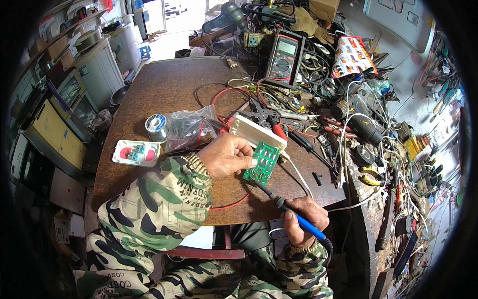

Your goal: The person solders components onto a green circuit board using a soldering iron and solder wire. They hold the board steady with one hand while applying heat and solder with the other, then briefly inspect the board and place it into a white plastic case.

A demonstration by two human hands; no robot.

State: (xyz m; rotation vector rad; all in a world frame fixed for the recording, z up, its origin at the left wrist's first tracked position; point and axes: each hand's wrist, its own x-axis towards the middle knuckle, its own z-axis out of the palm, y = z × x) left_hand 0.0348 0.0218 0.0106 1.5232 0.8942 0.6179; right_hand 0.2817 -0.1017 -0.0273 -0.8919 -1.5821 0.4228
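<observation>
My left hand (226,155) grips a small green circuit board (263,163) by its left edge, tilted above the brown table (164,89). My right hand (304,214) holds a blue-handled soldering iron (298,219), its dark tip reaching up to the lower edge of the board. A white rectangular box (256,130) lies just behind the board. A spool of solder wire (157,127) sits to the left, beside a clear plastic bag (191,128) of parts.
A multimeter (284,56) stands at the back among tangled wires and tools that crowd the right side. A pink and white tray (135,152) lies on the table's left. Cabinets and shelves line the far left.
</observation>
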